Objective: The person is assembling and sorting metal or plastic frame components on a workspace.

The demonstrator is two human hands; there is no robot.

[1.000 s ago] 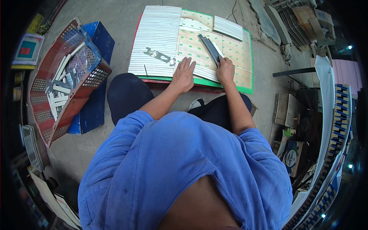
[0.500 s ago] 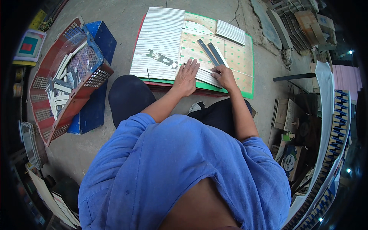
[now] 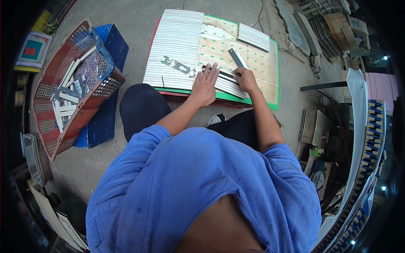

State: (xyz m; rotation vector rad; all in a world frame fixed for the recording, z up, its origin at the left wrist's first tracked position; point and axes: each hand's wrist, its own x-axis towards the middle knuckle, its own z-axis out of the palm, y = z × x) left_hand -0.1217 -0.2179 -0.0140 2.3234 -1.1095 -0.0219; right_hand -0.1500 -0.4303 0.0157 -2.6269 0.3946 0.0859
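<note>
on the green board (image 3: 274,99), the left hand (image 3: 205,84) lies flat, grip open, on a ribbed strip (image 3: 228,86); the right hand (image 3: 244,78) pinches that strip's far end beside a dark ruler (image 3: 235,57).

Soft daylight fills the scene, bright on the far concrete floor (image 3: 139,17). Shadows are faint. The middle looks sharp. Straight edges bend near the rim, and the corners go black. Small lights glare at right.

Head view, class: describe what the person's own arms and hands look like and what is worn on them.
Both arms come out of short blue shirt sleeves; the forearms are bare. The left hand and right hand wear no gloves. No watch, ring or band is visible.
</note>
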